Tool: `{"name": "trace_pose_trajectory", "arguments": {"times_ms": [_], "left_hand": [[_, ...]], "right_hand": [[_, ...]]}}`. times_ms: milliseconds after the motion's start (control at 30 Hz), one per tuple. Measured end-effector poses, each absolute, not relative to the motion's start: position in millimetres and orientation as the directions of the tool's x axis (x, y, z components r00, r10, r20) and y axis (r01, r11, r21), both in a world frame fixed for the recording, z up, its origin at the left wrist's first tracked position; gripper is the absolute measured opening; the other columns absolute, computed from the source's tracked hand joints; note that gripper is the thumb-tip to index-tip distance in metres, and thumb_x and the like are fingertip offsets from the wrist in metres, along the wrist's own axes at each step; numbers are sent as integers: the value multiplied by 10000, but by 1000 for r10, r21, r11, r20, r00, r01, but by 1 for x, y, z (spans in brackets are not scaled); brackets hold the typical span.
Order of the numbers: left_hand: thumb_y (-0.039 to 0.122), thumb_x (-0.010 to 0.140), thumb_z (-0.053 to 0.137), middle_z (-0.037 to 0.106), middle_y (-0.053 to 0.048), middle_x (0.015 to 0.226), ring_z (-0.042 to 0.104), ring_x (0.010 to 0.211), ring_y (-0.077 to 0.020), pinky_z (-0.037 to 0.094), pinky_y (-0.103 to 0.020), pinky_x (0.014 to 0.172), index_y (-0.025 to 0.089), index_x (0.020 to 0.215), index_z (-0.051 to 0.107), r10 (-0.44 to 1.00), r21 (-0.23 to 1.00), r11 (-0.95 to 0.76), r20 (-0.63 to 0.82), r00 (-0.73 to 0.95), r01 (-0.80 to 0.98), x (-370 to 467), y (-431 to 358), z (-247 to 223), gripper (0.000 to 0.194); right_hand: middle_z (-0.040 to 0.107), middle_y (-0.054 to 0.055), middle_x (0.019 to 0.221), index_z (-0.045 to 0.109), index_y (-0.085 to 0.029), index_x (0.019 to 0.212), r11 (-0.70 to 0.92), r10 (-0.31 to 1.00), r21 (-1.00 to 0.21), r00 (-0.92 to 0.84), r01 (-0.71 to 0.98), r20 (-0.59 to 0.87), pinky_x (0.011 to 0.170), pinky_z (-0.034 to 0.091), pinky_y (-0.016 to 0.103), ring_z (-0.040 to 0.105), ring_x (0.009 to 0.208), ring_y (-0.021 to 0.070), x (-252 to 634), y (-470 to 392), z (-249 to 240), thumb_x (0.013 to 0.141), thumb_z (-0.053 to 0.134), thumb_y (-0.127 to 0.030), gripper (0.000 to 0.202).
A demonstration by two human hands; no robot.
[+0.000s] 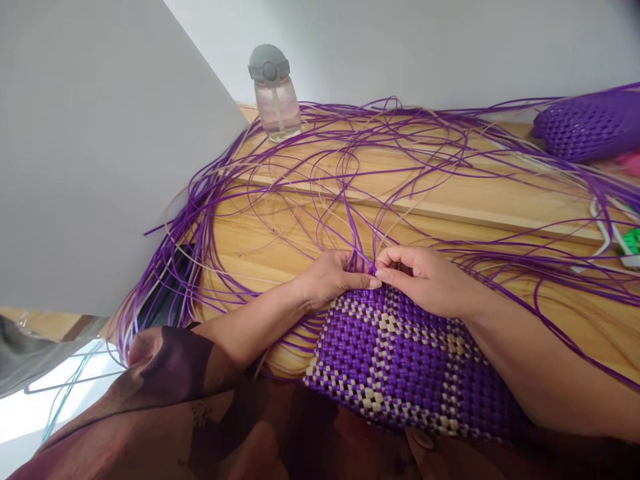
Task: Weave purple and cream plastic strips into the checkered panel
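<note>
A woven panel point(405, 360) of purple and cream plastic cord lies at the table's near edge, against my clothing. At its far edge, my left hand point(337, 277) is closed, thumb and fingers pinching purple cords point(354, 233) where they leave the weave. My right hand point(423, 273) meets it there, thumb and forefinger pinched on a cord at the same spot. Both sets of fingertips nearly touch. Loose purple and cream cords fan out from this edge over the table. Exactly which strand each hand grips is partly hidden.
Long loose cords point(210, 193) sweep around the wooden table point(240, 247) on the left and back. A clear bottle with a grey lid point(275, 100) stands at the back. A purple perforated item point(590, 127) lies back right, near a green bundle point(633, 240). A grey partition point(110, 133) rises left.
</note>
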State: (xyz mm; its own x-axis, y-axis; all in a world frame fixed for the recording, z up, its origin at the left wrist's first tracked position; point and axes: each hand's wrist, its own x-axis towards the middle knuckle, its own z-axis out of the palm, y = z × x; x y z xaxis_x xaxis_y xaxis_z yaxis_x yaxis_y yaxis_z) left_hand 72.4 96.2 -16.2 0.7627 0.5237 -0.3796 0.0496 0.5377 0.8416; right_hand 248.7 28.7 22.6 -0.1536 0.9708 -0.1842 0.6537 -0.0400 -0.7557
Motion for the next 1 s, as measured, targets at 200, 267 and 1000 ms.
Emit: {"name": "trace_pose_trajectory", "arguments": {"times_ms": [200,267,1000], "left_hand": [[280,506,903,654,-15,744,576,658,-96,433,-257,686,87,843,659,530,861,506,-364,766,59,71,97,-19,458],[259,495,906,655,-10,750,580,664,-95,439,-261,703,96,853,652,565,873,486,-347,749,38,71,96,-19,469],[178,496,867,641,4,684,558,592,-83,425,-240,639,106,799,624,633,867,497,-330,701,-41,73,94,-15,395]], "right_hand": [[503,-29,630,567,-194,714,-39,966,-660,-141,750,-217,557,309,274,428,586,117,248,33,22,889,510,-361,249],[524,-26,628,578,-196,720,-50,969,-635,-116,771,-218,562,314,275,434,578,118,246,32,22,875,523,-335,216],[649,-36,666,625,-196,965,-59,958,-846,-207,530,-197,583,374,246,518,578,101,252,44,27,821,616,-273,164]]}}
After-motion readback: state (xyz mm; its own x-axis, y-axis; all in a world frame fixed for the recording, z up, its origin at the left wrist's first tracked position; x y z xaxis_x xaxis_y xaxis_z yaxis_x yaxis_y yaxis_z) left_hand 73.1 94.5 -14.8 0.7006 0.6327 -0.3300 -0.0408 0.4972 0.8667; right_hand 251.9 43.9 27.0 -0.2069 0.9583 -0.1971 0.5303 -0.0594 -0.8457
